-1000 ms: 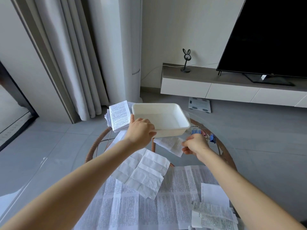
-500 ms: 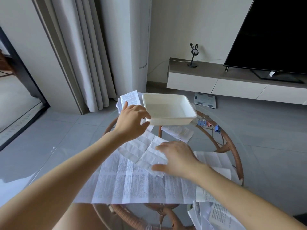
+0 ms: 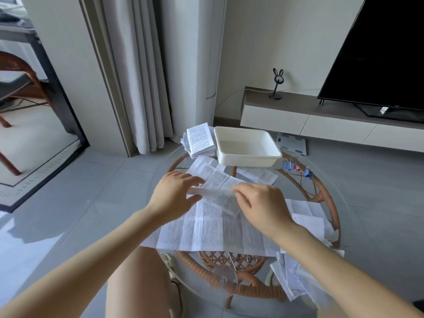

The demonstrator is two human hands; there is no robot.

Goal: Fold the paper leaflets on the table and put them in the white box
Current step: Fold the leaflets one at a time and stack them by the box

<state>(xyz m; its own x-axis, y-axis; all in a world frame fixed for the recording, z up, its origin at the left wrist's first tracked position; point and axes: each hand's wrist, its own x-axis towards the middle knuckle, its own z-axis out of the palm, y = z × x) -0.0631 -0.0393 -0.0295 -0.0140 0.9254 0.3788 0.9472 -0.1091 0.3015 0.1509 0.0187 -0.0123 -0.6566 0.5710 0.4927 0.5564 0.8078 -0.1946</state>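
One left hand [image 3: 174, 193], one right hand [image 3: 263, 203], both tight on one leaflet [image 3: 218, 182]; one white box [image 3: 245, 160].

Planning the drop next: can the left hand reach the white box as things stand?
Probably yes: only flat paper lies between the left hand and the open white box, though it holds a leaflet.

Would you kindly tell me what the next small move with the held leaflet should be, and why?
Probably fold the leaflet over and press the crease flat: the left hand and right hand both pinch it, lifted with its near edge curling over, above the large open sheet, and the white box behind holds nothing yet.
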